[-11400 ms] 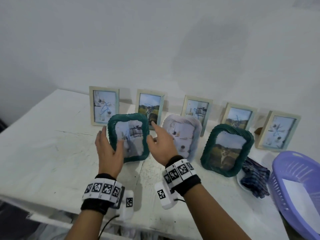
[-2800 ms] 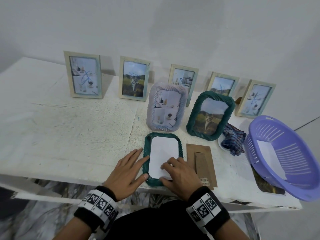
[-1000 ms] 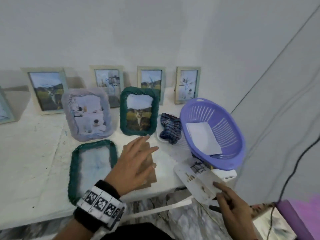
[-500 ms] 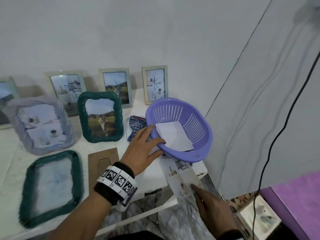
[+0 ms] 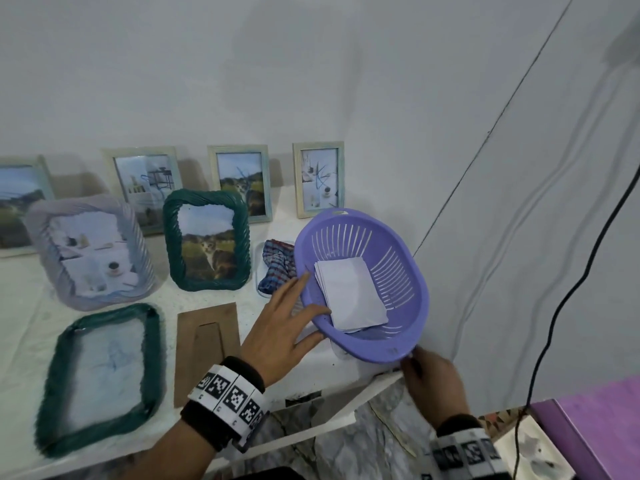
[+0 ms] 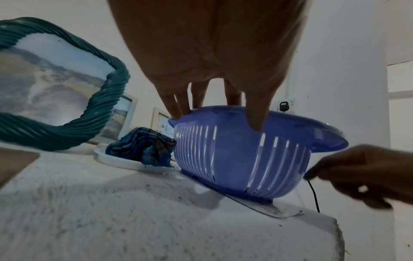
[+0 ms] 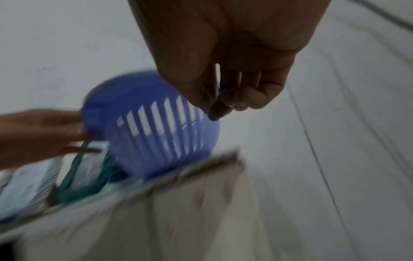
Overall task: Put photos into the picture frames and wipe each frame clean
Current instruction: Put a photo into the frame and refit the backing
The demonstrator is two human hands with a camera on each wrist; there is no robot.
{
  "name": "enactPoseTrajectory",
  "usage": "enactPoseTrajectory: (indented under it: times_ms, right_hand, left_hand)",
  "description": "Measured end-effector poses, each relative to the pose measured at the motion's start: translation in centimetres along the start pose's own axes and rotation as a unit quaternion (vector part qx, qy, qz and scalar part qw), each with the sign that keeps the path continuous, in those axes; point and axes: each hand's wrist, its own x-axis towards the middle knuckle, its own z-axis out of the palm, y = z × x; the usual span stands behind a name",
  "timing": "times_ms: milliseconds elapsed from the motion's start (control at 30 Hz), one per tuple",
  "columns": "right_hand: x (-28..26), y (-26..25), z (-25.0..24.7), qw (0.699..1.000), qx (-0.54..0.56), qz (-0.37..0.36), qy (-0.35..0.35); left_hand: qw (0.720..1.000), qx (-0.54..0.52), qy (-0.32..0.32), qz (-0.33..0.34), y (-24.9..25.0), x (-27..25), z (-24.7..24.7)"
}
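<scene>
A dark green frame (image 5: 100, 375) lies flat with no photo in it, its brown backing board (image 5: 207, 348) beside it. My left hand (image 5: 313, 323) grips the near-left rim of the purple basket (image 5: 398, 271), fingers inside and thumb on the slotted wall (image 6: 257, 121), tipping it up. A stack of white photos (image 5: 349, 292) lies face down inside. A thin sheet (image 6: 274, 211) lies under the raised base. My right hand (image 5: 414, 362) sits just below the basket's near rim, fingertips bunched together (image 7: 219, 109); whether they hold anything is unclear.
A green frame (image 5: 207, 240) and a lilac frame (image 5: 93, 251) stand with photos in them, and several pale frames (image 5: 318, 178) line the wall. A checked cloth (image 5: 277, 265) sits on a white dish. The table corner (image 6: 330, 222) is right by the basket; a black cable (image 5: 571, 271) hangs at right.
My left hand left the backing board and took the basket's rim, tilting it. My right hand carried the removed photo up to the basket; the photo has gone from that hand.
</scene>
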Motion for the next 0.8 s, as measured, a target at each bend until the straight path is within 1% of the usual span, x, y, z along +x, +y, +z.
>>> enactPoseTrajectory:
  times_ms: [33,67,100,167,200,233,267,333,367,433,533,600,633,733,800]
  right_hand:
    - [0.8,0.2,-1.8,0.999,0.011,0.028,0.018]
    - [1.9,0.1,-3.7,0.998,0.014,0.038,0.045]
    - [3.3,-0.5,-5.8,0.996,0.001,0.033,0.078]
    - [6.6,-2.7,-9.2,0.992,-0.04,-0.028,0.117]
    - [8.2,-4.3,-10.4,0.989,-0.059,-0.069,0.117]
    - [9.8,-6.0,-11.0,0.986,-0.075,-0.111,0.097]
    - [11.2,-7.8,-11.2,0.983,-0.087,-0.149,0.063]
    - [14.0,-10.9,-10.0,0.97,-0.117,-0.207,-0.042]
    - [15.4,-12.3,-9.0,0.958,-0.144,-0.226,-0.102]
    - [18.0,-14.6,-6.0,0.921,-0.23,-0.241,-0.204]
    - [20.7,-15.7,-0.6,0.85,-0.349,-0.24,-0.312]
    - [21.7,-14.6,2.6,0.823,-0.396,-0.233,-0.334]
    - [22.0,-13.8,3.7,0.818,-0.41,-0.241,-0.323]
    - [22.6,-12.3,5.4,0.82,-0.407,-0.261,-0.306]
    - [22.9,-12.3,5.4,0.821,-0.408,-0.268,-0.297]
  left_hand:
    - [1.0,-0.006,0.002,-0.003,0.1,-0.1,0.0]
    - [1.0,-0.015,0.002,-0.008,0.2,-0.3,-0.1]
    - [1.0,-0.026,-0.002,-0.014,0.4,-0.4,-0.3]
    - [0.998,-0.051,-0.005,-0.028,0.8,-0.6,-0.5]
    - [0.998,-0.06,-0.004,-0.033,1.0,-0.7,-0.6]
    - [0.997,-0.065,-0.003,-0.035,1.0,-0.8,-0.6]
    - [0.997,-0.067,-0.001,-0.036,1.1,-0.9,-0.6]
    - [0.997,-0.063,0.003,-0.035,1.0,-0.9,-0.4]
    - [0.998,-0.059,0.006,-0.035,1.0,-0.9,-0.3]
    - [0.998,-0.054,0.01,-0.035,1.1,-0.8,-0.2]
    - [0.998,-0.049,-0.001,-0.041,1.2,-0.7,-0.5]
    - [0.998,-0.045,-0.003,-0.037,1.1,-0.7,-0.6]
    - [0.998,-0.045,-0.005,-0.036,1.1,-0.7,-0.6]
    - [0.998,-0.045,-0.024,-0.045,1.2,-0.5,-0.9]
    - [0.997,-0.046,-0.029,-0.049,1.3,-0.5,-1.0]
